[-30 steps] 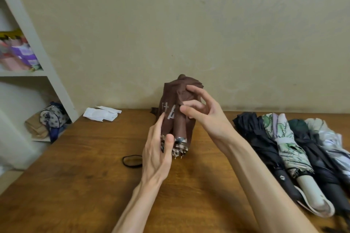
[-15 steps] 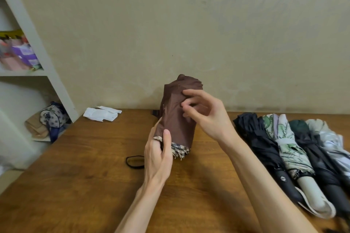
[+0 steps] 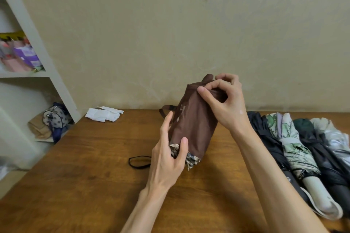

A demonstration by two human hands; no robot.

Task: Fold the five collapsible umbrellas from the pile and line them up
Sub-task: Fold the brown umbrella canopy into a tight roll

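A brown umbrella (image 3: 195,121) with a plaid hem is held tilted above the wooden table (image 3: 85,172), tip pointing up toward the wall. My left hand (image 3: 168,157) grips its lower end at the plaid hem. My right hand (image 3: 223,102) pinches the brown cloth near the top end. Several folded umbrellas lie side by side on the right: a black one (image 3: 269,142), a green floral one (image 3: 291,147), a dark one (image 3: 320,155) and a silvery one (image 3: 337,140).
A black strap loop (image 3: 139,161) lies on the table left of my left hand. Folded white cloth (image 3: 103,114) sits at the back by the wall. A white shelf unit (image 3: 37,58) with bags stands at the left.
My right hand has moved up the brown umbrella from its middle to its top end. The cloth now lies smoother around the umbrella. My left hand keeps its hold on the lower end.
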